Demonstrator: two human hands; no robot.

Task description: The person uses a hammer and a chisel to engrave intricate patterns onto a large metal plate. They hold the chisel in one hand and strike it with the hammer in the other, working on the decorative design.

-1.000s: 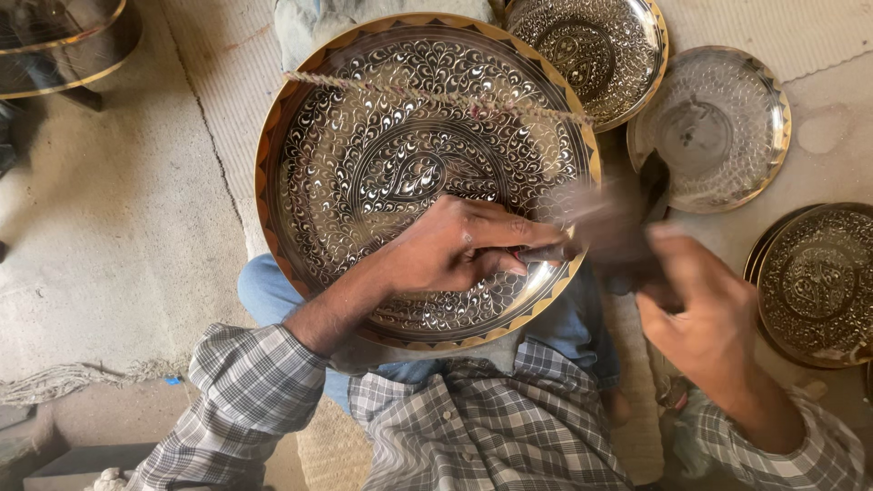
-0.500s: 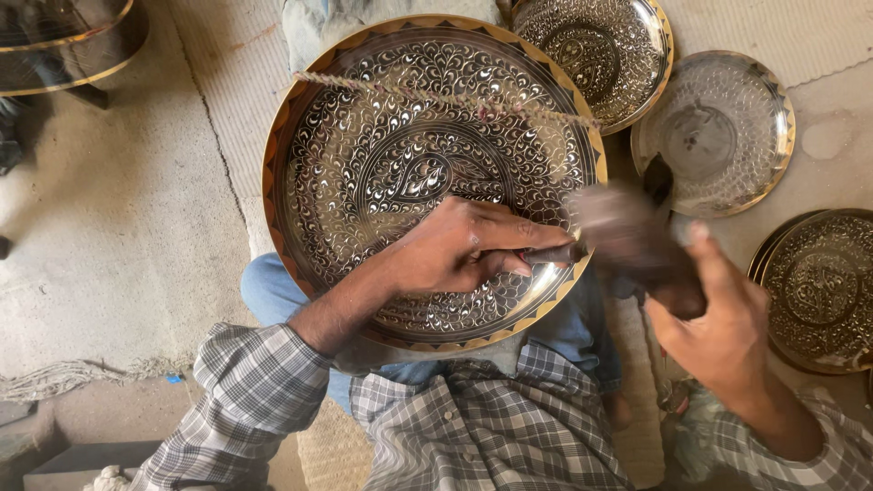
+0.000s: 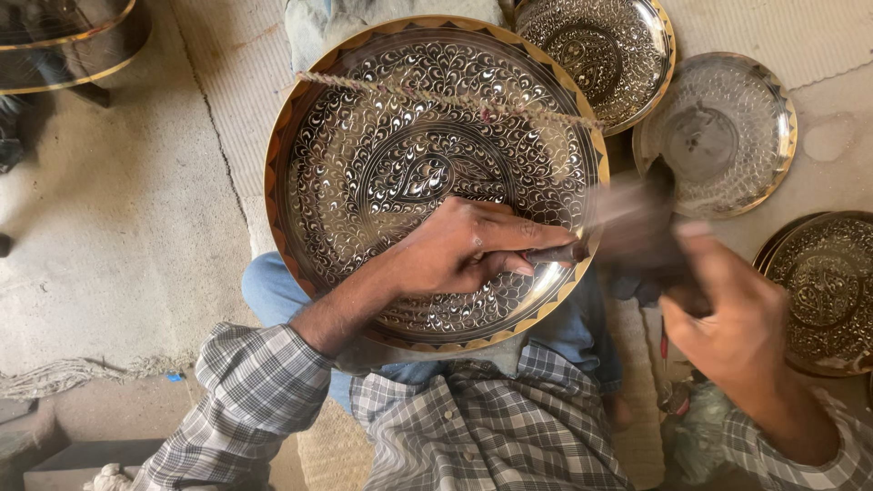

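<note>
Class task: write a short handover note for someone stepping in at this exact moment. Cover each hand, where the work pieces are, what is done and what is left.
Left hand: rests on the big engraved tray, pinching a small chisel near its right rim.
Right hand: grips a dark hammer, motion-blurred beside the chisel.
Tray: propped on the lap, a twine stretched across its upper part.
Three smaller plates lie to the right on the floor.
Done: pattern covers nearly the whole tray face.
Left: cannot tell; the spot under the chisel is hidden.
</note>
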